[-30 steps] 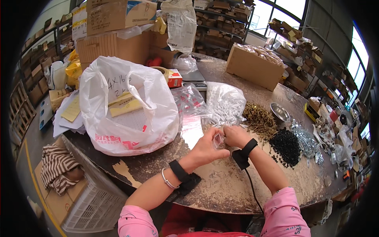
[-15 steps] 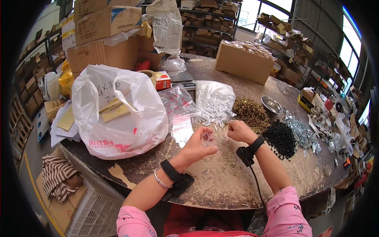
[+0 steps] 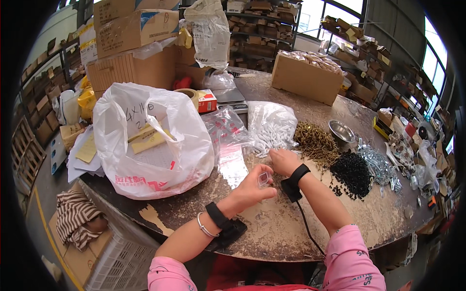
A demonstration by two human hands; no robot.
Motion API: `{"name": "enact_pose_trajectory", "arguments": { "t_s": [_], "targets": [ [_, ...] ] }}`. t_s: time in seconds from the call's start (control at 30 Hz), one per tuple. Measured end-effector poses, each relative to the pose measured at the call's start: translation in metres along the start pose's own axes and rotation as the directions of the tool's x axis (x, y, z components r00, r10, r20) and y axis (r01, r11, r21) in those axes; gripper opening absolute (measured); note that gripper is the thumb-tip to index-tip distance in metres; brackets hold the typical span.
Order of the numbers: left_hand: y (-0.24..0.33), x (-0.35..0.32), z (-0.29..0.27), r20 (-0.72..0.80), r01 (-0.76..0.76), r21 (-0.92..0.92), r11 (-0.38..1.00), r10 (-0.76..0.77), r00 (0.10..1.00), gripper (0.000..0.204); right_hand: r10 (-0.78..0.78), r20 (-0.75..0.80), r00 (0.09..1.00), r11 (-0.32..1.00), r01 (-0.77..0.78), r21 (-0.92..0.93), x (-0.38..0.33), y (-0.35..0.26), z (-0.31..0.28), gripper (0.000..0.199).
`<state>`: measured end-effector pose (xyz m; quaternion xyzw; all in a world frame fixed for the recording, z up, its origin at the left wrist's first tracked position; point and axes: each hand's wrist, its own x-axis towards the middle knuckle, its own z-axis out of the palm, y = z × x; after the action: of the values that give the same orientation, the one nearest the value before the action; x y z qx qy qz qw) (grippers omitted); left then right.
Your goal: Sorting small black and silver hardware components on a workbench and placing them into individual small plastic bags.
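Head view records the two hands parted. One second ago they worked close together over a small clear bag; half a second ago a gap had opened between them; now they are apart. The left hand (image 3: 252,189) is held above the round worn table (image 3: 272,233), thumb and fingers pinched shut on the small clear plastic bag (image 3: 263,179), which is lifted clear of the tabletop and appears upright. Contents of the bag cannot be made out.

The right hand (image 3: 284,160) has moved away from the bag toward the far side and now rests with fingers curled down at the near edge of the bag of white plastic anchors (image 3: 272,128), beside the heap of brass-coloured screws (image 3: 315,143). Whether it has hold of any piece cannot be told; the fingertips are hidden.

Judgement: the joint handling of the small bag has ended for the moment. The bag stays with the left hand alone, while the right hand goes to the loose stock, which suggests another piece is being fetched for that bag.

Nearby: a heap of black screws (image 3: 352,172) and a pile of silver fittings (image 3: 381,167) lie right of the wrist. A stack of flat clear bags (image 3: 233,165) lies just beyond the left hand. A large white carrier bag (image 3: 150,140) stands to the left, well apart.
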<state>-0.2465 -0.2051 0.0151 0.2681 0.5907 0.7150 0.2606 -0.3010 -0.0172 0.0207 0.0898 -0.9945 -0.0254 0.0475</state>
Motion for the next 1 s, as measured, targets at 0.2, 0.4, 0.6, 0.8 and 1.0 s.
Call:
{"name": "enact_pose_trajectory", "arguments": {
  "t_s": [0.2, 0.4, 0.6, 0.8, 1.0],
  "targets": [
    [-0.001, 0.003, 0.001, 0.001, -0.152, 0.166, 0.974, 0.154, 0.988, 0.052, -0.009, -0.284, 0.959, 0.791, 0.181, 0.584, -0.032, 0.008, -0.01, 0.022],
    [0.004, -0.001, 0.012, -0.042, -0.159, 0.194, 0.968, 0.17, 0.985, 0.049, 0.064, -0.325, 0.944, 0.057, 0.321, 0.945, -0.078, -0.045, -0.056, 0.027],
    [0.002, 0.0, 0.013, 0.018, -0.19, 0.083, 0.978, 0.189, 0.982, 0.05, -0.152, -0.348, 0.925, 0.45, 0.378, 0.809, -0.092, -0.033, -0.061, 0.021],
    [0.0, -0.002, 0.013, 0.129, -0.267, 0.214, 0.94, 0.244, 0.961, 0.059, -0.399, -0.323, 0.858, 0.722, 0.511, 0.466, -0.106, -0.038, -0.07, 0.011],
    [0.01, -0.006, 0.023, 0.143, -0.129, 0.298, 0.946, 0.09, 0.986, 0.055, -0.446, -0.261, 0.856, 0.883, 0.469, 0.03, -0.134, -0.044, -0.074, 0.016]
  ]
}}
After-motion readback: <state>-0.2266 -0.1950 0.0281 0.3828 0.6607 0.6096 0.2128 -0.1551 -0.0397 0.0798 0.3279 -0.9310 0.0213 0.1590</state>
